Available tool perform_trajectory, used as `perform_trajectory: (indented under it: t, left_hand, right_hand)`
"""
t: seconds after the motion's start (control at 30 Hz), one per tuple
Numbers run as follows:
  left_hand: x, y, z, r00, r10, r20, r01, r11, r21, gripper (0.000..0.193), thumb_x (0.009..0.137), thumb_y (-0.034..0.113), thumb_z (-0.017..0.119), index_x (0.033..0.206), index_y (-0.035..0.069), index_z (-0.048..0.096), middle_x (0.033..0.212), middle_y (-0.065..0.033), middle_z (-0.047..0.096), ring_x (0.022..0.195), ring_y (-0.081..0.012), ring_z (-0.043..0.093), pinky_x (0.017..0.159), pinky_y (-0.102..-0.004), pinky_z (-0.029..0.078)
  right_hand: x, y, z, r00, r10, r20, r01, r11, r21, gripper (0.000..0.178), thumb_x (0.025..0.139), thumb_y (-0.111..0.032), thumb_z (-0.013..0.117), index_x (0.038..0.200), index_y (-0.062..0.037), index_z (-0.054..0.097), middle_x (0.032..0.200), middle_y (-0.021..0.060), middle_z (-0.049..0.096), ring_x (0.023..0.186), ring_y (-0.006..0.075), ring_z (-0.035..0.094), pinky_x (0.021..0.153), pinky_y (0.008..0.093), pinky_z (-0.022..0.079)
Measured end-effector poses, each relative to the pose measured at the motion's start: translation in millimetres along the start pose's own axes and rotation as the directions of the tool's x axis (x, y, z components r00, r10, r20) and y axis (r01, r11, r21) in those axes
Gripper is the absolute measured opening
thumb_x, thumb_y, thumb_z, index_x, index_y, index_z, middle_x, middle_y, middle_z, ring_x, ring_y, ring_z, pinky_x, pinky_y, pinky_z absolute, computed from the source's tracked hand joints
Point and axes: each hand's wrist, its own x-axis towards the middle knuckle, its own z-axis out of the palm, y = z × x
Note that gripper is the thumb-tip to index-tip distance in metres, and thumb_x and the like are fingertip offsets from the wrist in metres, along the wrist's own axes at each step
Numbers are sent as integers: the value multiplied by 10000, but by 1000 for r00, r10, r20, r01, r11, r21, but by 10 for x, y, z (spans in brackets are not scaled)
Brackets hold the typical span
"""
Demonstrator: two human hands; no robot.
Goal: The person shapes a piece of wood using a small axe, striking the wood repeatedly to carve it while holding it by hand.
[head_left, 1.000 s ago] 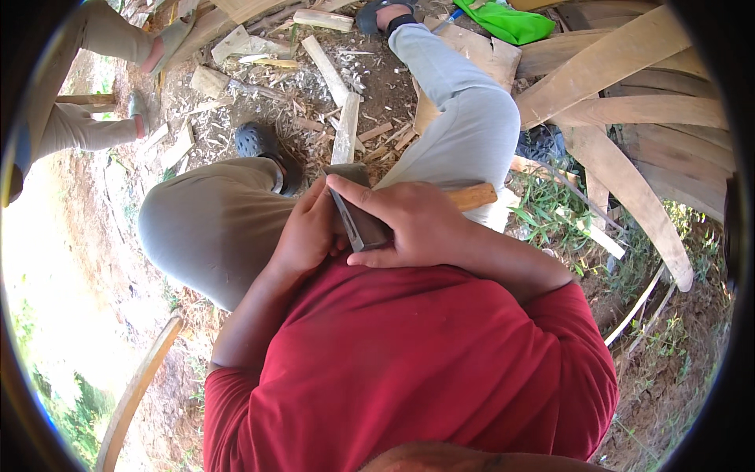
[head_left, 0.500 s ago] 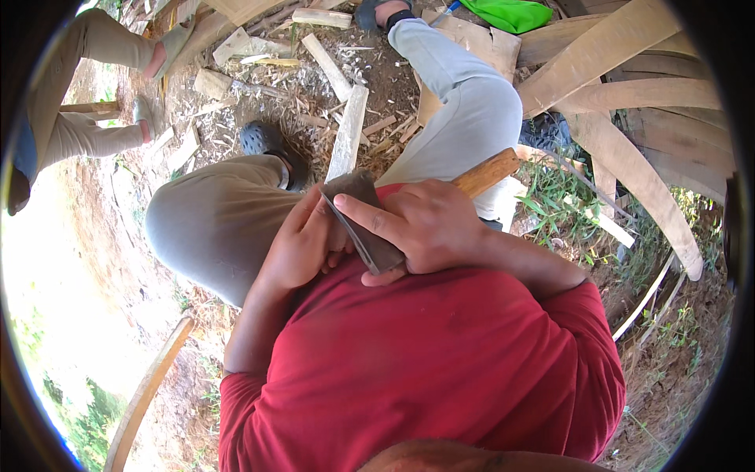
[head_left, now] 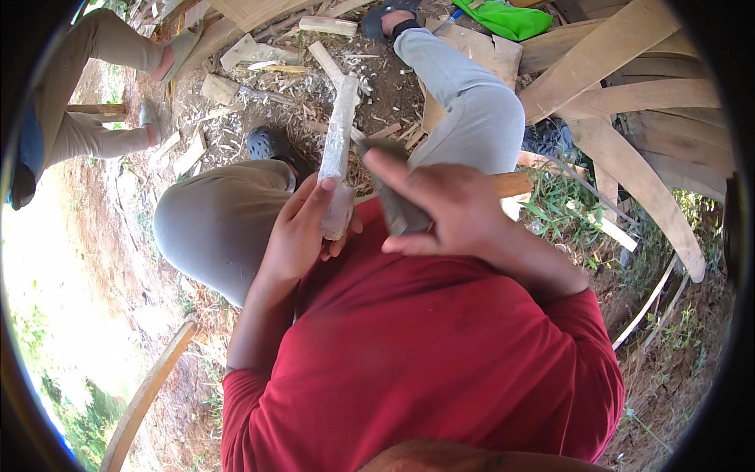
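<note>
My left hand (head_left: 289, 232) is closed around the lower end of a pale, whitish bar (head_left: 338, 141), its thumb lying along the side. The bar points away from me, tilted slightly right; whether it is stone or wood I cannot tell. Just right of it, my right hand (head_left: 464, 206) grips an axe by its dark metal head (head_left: 399, 203), slightly blurred by motion. The index finger stretches along the head and the thumb lies at its near end. The wooden handle (head_left: 513, 185) sticks out to the right beyond my hand. A gap separates bar and axe head.
Wood offcuts (head_left: 220, 88) and shavings litter the ground ahead. Long curved planks (head_left: 637, 157) lean at the right, beside a green bag (head_left: 511, 19). At far left another person's trousered legs (head_left: 118, 47) show. A curved wooden strip (head_left: 149, 393) rises at lower left.
The axe head has moved right, off the front of my left hand, uncovering the bar's near end. The bar now stands higher and nearer upright in my left hand.
</note>
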Motion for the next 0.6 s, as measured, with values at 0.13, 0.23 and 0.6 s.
perform_trajectory:
  t: [0.13,0.23,0.6]
  left_hand:
    - [5,-17,108,1000,3,-30,-3,1000,6,359,1164,332,349,1284,60,549,744,-41,621,518,-99,527,452,-233,389]
    - [27,-163,87,999,37,-38,-36,998,43,341,1163,293,342,1323,71,546,760,-27,620,525,-97,531,459,-237,396]
    - [-130,-123,133,998,29,58,-28,999,-21,285,1162,210,400,1345,24,513,837,-2,589,661,-42,512,582,-218,426]
  right_hand:
    - [12,-149,120,994,-45,102,46,999,-7,1017,815,-699,741,1609,-137,445,821,72,672,703,272,680,652,403,556]
    - [-9,-158,140,987,-55,151,58,998,-16,1036,809,-703,743,1618,-139,428,856,65,688,720,275,695,648,404,560]
    - [-74,-11,142,990,-97,102,106,991,-86,1046,796,-759,707,1590,-123,466,879,121,712,728,287,704,645,443,554]
